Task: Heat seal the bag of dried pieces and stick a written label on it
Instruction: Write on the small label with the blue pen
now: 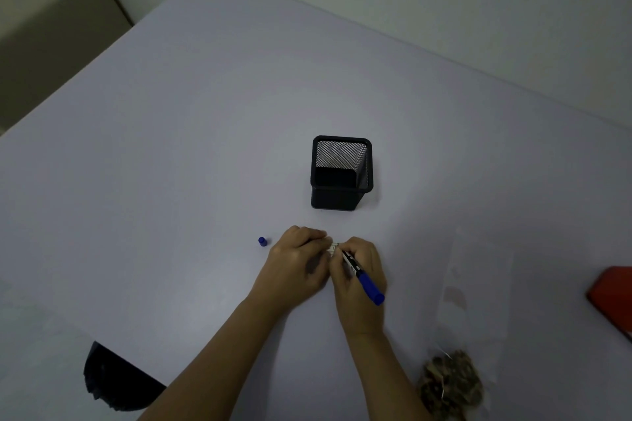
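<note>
My right hand [359, 270] grips a blue marker [367, 284], its tip down on a small white label [333, 247] on the table. My left hand [295, 263] presses on the label from the left and covers most of it. The marker's blue cap [262, 241] stands on the table just left of my left hand. A clear plastic bag [475, 301] lies flat to the right, with brown dried pieces [451, 383] bunched at its near end.
A black mesh pen holder [341, 173] stands just beyond my hands. A red object [612, 297] pokes in at the right edge. A dark shape [116, 383] sits off the table's near-left edge. The pale table [171, 147] spreads to the left and far side.
</note>
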Demonstrator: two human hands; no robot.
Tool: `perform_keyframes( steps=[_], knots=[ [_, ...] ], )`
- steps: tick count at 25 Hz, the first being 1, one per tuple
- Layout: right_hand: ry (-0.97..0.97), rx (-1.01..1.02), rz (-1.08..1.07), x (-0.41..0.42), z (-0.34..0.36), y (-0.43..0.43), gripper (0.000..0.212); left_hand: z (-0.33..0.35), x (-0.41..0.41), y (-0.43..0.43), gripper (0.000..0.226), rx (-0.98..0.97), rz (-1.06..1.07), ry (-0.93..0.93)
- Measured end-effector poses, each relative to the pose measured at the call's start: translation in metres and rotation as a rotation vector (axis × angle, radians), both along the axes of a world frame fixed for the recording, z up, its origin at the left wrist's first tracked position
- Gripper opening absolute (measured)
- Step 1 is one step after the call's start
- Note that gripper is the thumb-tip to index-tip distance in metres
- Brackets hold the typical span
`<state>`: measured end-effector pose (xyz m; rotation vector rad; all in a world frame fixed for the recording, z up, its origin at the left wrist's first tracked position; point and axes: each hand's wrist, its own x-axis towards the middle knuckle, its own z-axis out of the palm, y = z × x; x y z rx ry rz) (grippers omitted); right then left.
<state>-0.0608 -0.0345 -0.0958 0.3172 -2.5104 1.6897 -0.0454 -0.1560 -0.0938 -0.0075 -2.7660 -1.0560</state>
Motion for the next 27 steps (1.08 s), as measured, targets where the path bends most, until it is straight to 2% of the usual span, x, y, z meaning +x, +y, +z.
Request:
perform_keyframes(
  steps=[3, 27],
  knots=[
    [-0.012, 0.009, 0.005, -0.0004, -0.0004, 0.0003, 0.004, -0.0009, -0.0012, -0.0002, 0.032, 0.019, 0.006, 0.008],
    [0.028, 0.018, -0.025, 0.0000, -0.0013, -0.0014, 0.009, -0.0015, -0.0001, -0.0021, 0.031, 0.006, -0.008, -0.010]
  ],
)
